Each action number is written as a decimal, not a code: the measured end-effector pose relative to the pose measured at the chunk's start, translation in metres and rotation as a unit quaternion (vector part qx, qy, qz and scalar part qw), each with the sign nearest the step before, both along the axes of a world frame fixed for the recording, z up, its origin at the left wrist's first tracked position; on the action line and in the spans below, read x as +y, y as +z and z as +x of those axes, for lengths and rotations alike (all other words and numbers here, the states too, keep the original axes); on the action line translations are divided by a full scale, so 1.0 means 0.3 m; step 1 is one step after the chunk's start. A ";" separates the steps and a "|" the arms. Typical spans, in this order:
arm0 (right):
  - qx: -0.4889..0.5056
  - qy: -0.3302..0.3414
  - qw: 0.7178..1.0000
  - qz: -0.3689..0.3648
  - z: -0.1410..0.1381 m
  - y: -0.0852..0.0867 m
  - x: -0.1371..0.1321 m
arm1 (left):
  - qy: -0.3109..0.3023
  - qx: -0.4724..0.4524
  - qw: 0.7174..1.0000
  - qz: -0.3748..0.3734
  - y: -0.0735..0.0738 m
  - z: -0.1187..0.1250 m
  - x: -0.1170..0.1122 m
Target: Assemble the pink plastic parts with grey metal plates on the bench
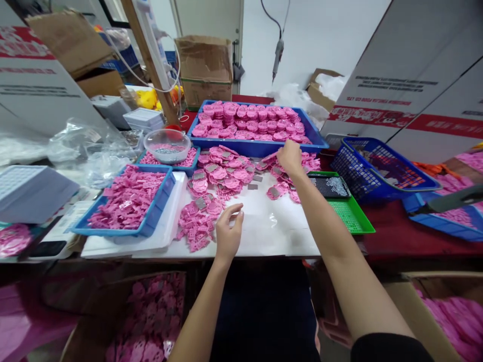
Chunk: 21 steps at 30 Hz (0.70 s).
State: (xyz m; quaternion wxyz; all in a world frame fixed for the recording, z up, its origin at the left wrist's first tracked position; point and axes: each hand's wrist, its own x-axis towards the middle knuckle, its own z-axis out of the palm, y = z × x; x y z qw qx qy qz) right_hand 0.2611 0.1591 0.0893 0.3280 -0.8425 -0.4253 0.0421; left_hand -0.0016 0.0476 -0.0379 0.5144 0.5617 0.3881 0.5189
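My right hand reaches to the far side of the white work surface, close to the front wall of the large blue tray. Its fingers are closed on a pink plastic piece that sticks out to their left. My left hand hovers nearer to me, fingers curved and apart, holding nothing. Beside it lie small pink plastic parts. Beyond it is a heap of round pink pieces, some with grey metal plates.
Left stands a blue tray of pink parts, with a clear bowl of small metal bits behind. To the right are a green tray, a black tray and a blue basket. An electric screwdriver hangs above.
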 end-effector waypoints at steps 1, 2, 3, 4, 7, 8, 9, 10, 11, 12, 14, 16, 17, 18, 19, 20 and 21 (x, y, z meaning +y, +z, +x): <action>-0.025 0.006 1.000 -0.003 -0.029 -0.003 0.002 | 0.003 -0.002 1.000 -0.003 0.000 0.001 -0.001; -0.045 0.020 0.999 -0.008 -0.063 -0.009 0.001 | 0.005 -0.005 1.000 -0.006 -0.001 0.001 -0.002; -0.063 0.062 0.996 -0.023 -0.100 -0.020 -0.002 | 0.004 -0.006 1.000 -0.008 -0.002 0.002 -0.003; -0.065 0.111 0.991 -0.037 -0.138 -0.034 -0.007 | 0.002 -0.005 1.000 -0.008 -0.001 0.003 -0.004; -0.029 0.216 0.974 -0.060 -0.236 -0.095 -0.024 | -0.008 -0.004 1.000 -0.001 0.003 0.005 -0.005; -0.008 0.234 0.970 -0.062 -0.258 -0.116 -0.029 | -0.010 -0.006 1.000 0.000 0.005 0.005 -0.005; 0.015 0.247 0.967 -0.061 -0.273 -0.135 -0.031 | -0.010 -0.009 1.000 -0.001 0.008 0.004 -0.005; 0.040 0.253 0.965 -0.057 -0.279 -0.150 -0.032 | -0.009 -0.012 1.000 -0.003 0.010 0.004 -0.005; 0.068 0.255 0.963 -0.049 -0.279 -0.160 -0.031 | -0.007 -0.014 1.000 -0.007 0.012 0.003 -0.004; 0.096 0.251 0.962 -0.040 -0.270 -0.163 -0.027 | -0.005 -0.015 1.000 -0.010 0.013 0.003 -0.004; 0.146 0.234 0.961 -0.015 -0.235 -0.150 -0.022 | 0.000 -0.015 1.000 -0.018 0.014 0.002 -0.003; 0.180 0.212 0.960 0.012 -0.191 -0.117 -0.032 | 0.004 -0.019 0.999 -0.030 0.016 0.004 -0.002; 0.188 0.200 0.961 0.025 -0.172 -0.098 -0.049 | 0.003 -0.025 0.999 -0.038 0.017 0.006 -0.002; 0.187 0.189 0.963 0.043 -0.160 -0.082 -0.076 | 0.003 -0.037 0.998 -0.049 0.020 0.008 -0.002; 0.180 0.179 0.965 0.065 -0.157 -0.070 -0.114 | 0.003 -0.055 0.997 -0.061 0.024 0.010 -0.001; 0.169 0.171 0.966 0.092 -0.165 -0.065 -0.163 | 0.002 -0.076 0.994 -0.076 0.029 0.012 -0.001; 0.149 0.169 0.965 0.135 -0.183 -0.070 -0.220 | 0.000 -0.099 0.991 -0.090 0.034 0.014 -0.001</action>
